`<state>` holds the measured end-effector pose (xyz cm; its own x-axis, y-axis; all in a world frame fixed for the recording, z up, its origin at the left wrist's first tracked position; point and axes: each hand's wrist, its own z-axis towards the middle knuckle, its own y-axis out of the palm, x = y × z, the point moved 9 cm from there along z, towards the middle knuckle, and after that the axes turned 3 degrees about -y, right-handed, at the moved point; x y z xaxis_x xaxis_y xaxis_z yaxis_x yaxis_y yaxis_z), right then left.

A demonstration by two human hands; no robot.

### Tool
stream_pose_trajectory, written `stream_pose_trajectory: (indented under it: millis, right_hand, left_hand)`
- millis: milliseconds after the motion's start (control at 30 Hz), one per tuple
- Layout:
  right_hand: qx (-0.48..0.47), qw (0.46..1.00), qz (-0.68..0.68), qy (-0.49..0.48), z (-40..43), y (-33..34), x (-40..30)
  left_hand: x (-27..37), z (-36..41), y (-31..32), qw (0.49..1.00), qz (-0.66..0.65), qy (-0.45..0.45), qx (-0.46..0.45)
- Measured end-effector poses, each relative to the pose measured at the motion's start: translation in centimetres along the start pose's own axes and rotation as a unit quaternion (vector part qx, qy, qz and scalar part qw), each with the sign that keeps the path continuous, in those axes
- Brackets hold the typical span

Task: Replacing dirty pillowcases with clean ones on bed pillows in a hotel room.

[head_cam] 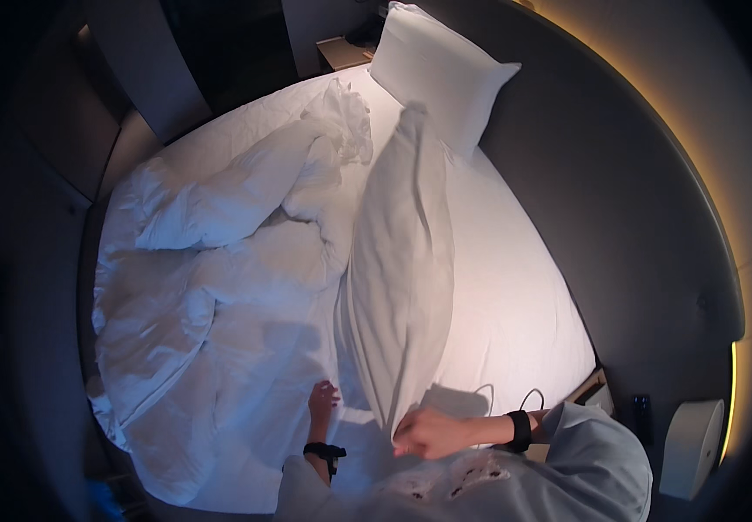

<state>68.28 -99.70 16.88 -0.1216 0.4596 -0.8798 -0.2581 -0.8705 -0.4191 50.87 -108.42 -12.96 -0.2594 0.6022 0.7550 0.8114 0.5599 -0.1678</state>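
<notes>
My right hand [425,434], with a black band on the wrist, grips the near corner of a long piece of white bedding [405,261]. The piece stretches from that hand towards the far end of the bed. Its far tip is blurred and overlaps a white pillow [441,72] leaning on the headboard. Whether it is a pillow or loose cloth, I cannot tell. To its left, my left hand [322,398] hovers over the bed, fingers loosely curled and apart, with nothing visible in them. A crumpled white duvet [232,261] covers the left side of the bed.
A white sheet [500,280] covers the mattress. The dark headboard [578,163] runs along the right, under a yellow light strip [666,111]. Nightstands stand at the far end [337,53] and near right [588,391]. A dark cable [532,391] loops beside my right arm.
</notes>
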Motion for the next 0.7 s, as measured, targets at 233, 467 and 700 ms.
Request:
stream_pose_trajectory:
  millis: [233, 467, 700]
  right_hand:
    - [-0.004, 0.987, 0.081, -0.137, -3.1, 8.4, -7.0]
    - [0.114, 0.944, -0.015, -0.308, -2.0, -0.8, -19.8]
    - [0.217, 0.910, -0.002, -0.352, -6.2, -8.5, -26.8]
  left_hand:
    - [12.9, -15.6, 2.8, 0.971, 0.078, 0.157, -0.162]
    - [5.3, -19.4, -8.2, 0.946, -0.030, 0.309, 0.096]
    - [11.6, -22.1, -10.0, 0.891, -0.010, 0.329, 0.313]
